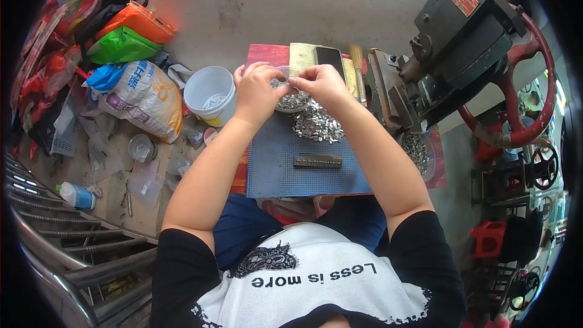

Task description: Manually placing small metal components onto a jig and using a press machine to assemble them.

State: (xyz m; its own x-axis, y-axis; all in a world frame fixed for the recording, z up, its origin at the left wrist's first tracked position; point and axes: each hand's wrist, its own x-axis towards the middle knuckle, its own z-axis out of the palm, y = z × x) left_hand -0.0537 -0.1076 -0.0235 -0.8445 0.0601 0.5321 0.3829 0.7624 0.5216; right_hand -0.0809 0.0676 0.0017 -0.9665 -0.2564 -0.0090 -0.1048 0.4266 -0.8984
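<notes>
Both hands meet over a transparent plastic bowl (293, 109) full of small silvery metal pieces. My left hand (258, 90) has its thumb and forefinger pinched together at the bowl's rim. The fingers of my right hand (320, 85) are also closed in a pinch, their tips almost touching the left thumb. Whatever lies between the fingertips is too small to make out. Next to the bowl, a loose heap of small metal pieces (319, 124) lies on the blue ridged mat (273, 167). Nearer to me on the mat sits a dark slotted metal bar (317, 161).
A black machine (464, 42) with a red handwheel (527, 127) stands at the right, beside a tub of metal pieces (416, 153). At the left are a white bucket (209, 88), a stuffed sack (136, 97) and metal railings (79, 237). A phone (330, 59) and a brush (357, 64) lie beyond my hands.
</notes>
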